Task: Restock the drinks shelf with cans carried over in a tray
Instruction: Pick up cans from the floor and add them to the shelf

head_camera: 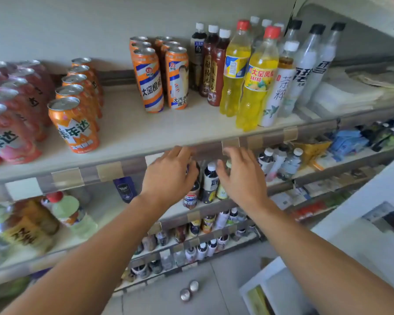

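Hands at the drinks shelf edge, centre of the frame.

Orange cans (74, 123) stand in a row at centre left on the shelf (132, 130). Two cans (189, 291) stand on the floor, bottom centre. Left hand (168, 176) and right hand (241, 178) reach below the shelf edge, each grip apart and holding nothing.

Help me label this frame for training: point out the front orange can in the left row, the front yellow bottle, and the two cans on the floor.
Front orange can (74, 125), head view, on its printed label.
Front yellow bottle (256, 87), head view, on its label.
Two floor cans (189, 290), head view, where their silver tops meet.
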